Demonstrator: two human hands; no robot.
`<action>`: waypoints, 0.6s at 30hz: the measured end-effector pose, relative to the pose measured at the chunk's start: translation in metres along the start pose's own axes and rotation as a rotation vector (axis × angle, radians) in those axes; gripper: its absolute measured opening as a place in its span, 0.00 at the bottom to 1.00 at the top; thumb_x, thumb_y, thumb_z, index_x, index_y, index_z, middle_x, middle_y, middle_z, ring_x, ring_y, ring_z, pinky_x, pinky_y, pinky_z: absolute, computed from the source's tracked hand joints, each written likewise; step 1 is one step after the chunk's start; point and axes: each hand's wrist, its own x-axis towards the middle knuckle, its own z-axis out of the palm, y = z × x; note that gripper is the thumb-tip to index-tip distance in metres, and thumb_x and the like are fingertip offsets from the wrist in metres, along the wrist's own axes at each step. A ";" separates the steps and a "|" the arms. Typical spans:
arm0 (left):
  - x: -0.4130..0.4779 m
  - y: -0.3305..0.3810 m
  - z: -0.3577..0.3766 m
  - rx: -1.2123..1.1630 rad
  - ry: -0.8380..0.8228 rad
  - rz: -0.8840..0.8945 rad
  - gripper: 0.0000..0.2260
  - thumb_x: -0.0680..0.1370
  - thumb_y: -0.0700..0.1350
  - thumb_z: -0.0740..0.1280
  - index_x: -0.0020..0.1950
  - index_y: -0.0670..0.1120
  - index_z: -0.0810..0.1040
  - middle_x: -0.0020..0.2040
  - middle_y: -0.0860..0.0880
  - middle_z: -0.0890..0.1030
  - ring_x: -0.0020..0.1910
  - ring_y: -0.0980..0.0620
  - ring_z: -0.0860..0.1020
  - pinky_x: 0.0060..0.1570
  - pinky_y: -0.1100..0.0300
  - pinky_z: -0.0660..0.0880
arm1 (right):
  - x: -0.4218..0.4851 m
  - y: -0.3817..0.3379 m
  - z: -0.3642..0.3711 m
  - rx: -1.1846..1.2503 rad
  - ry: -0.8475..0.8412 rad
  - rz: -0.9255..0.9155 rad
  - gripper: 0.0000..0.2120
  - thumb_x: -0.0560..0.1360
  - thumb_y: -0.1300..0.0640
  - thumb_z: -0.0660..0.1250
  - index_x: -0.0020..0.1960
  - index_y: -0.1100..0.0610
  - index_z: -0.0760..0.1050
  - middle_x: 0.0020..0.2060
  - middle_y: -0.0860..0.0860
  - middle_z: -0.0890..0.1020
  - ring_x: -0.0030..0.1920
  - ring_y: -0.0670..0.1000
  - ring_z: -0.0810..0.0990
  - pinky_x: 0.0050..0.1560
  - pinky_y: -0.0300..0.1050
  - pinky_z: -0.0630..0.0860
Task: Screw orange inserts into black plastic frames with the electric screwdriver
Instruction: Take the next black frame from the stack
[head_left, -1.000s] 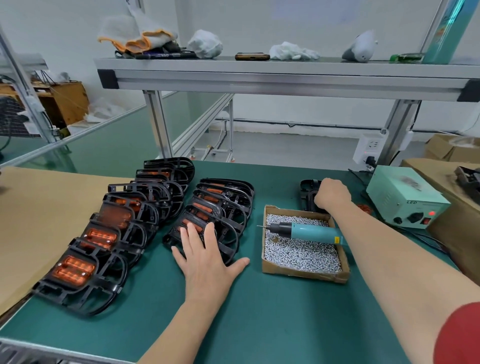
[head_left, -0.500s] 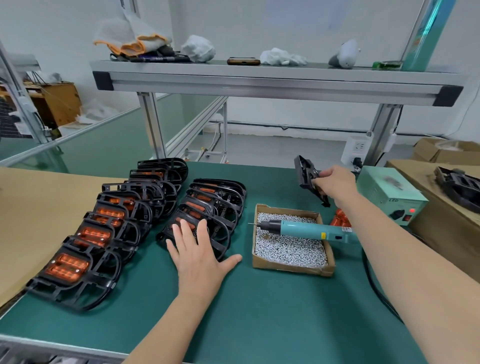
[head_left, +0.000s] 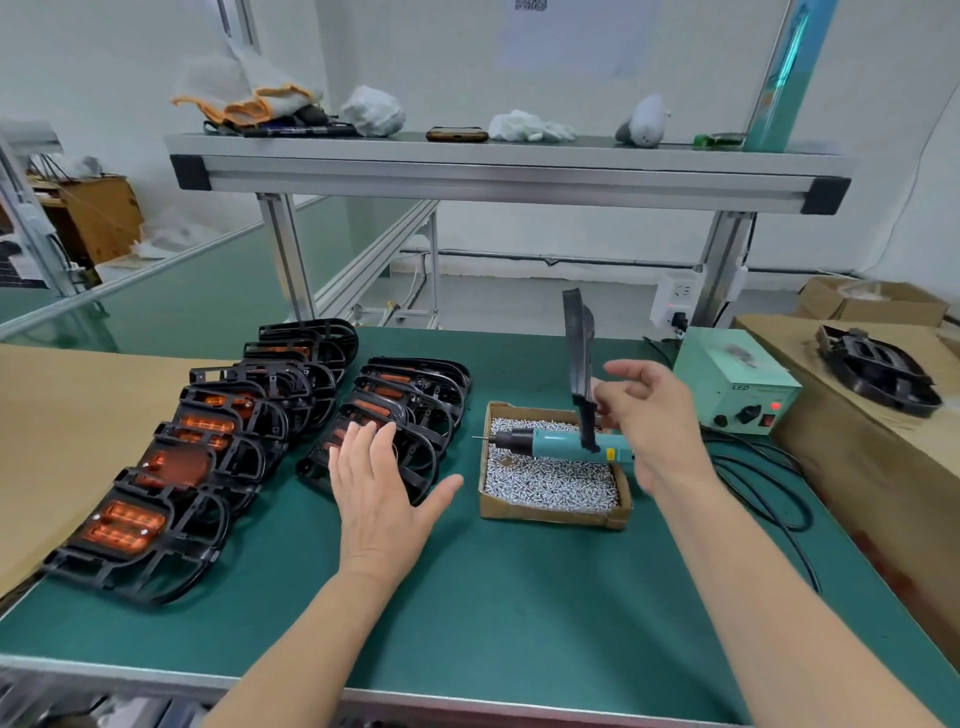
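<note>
My right hand (head_left: 654, 421) pinches a bare black plastic frame (head_left: 581, 353) by its lower edge and holds it upright, edge-on, above the screw box. The teal electric screwdriver (head_left: 556, 446) lies across the cardboard box of screws (head_left: 550, 486), bit pointing left. My left hand (head_left: 382, 488) is flat with fingers spread, its fingertips over the nearest frame of the right-hand row of frames with orange inserts (head_left: 400, 415). A second, longer row of assembled frames (head_left: 171, 457) lies further left.
A green power supply (head_left: 737, 387) stands at the back right, its black cable (head_left: 769, 488) looping over the green mat. A cardboard carton (head_left: 883, 467) at the right carries more black frames (head_left: 878, 371). Brown cardboard sheet (head_left: 57, 431) on the left. An aluminium shelf (head_left: 509, 171) spans overhead.
My right hand has lifted the black frame from behind the screw box and brought it up and toward me, turning it upright. My left hand has stayed by the right-hand row.
</note>
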 end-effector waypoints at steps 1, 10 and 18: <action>0.000 0.001 -0.001 -0.010 0.008 0.003 0.43 0.71 0.71 0.59 0.70 0.37 0.67 0.70 0.38 0.68 0.75 0.37 0.60 0.75 0.37 0.52 | -0.010 0.002 0.000 0.013 -0.002 -0.009 0.12 0.75 0.68 0.72 0.55 0.57 0.76 0.30 0.46 0.84 0.30 0.41 0.81 0.31 0.32 0.75; -0.008 0.038 -0.020 -0.337 0.006 -0.009 0.39 0.70 0.71 0.66 0.69 0.43 0.69 0.63 0.47 0.72 0.65 0.49 0.67 0.68 0.56 0.64 | -0.068 0.036 0.006 0.162 -0.012 -0.067 0.18 0.77 0.69 0.69 0.61 0.52 0.74 0.34 0.49 0.83 0.33 0.44 0.80 0.37 0.33 0.76; -0.019 0.070 -0.027 -0.849 -0.755 -0.119 0.46 0.60 0.64 0.76 0.73 0.60 0.59 0.69 0.53 0.71 0.66 0.57 0.74 0.67 0.58 0.71 | -0.101 0.066 0.013 0.243 -0.058 -0.043 0.22 0.75 0.73 0.68 0.66 0.60 0.76 0.43 0.51 0.86 0.46 0.49 0.84 0.51 0.46 0.81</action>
